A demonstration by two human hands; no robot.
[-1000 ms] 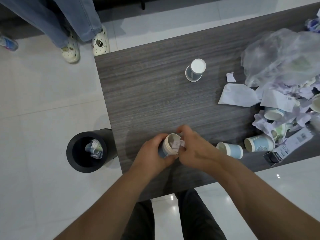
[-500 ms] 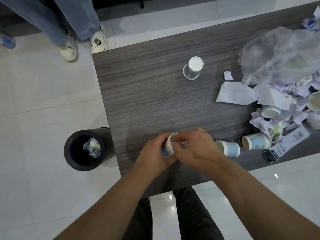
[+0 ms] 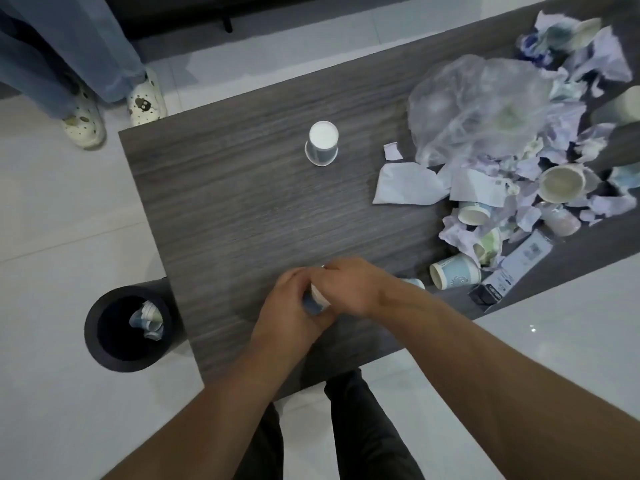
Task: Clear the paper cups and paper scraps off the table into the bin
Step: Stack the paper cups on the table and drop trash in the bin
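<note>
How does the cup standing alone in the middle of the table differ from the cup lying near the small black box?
The lone cup stands upside down, base up; the cup by the box lies on its side, mouth open toward the hands. The lone cup has bare table around it; the other lies beside the scrap pile. Both are bluish paper cups.

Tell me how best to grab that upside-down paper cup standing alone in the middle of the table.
Take the upside-down cup around its side wall, probably coming straight down from above. It stands on its wide rim with the narrower flat base up, so fingers wrap the tapering wall easily. The table around it is bare, so nothing blocks any side.
</note>
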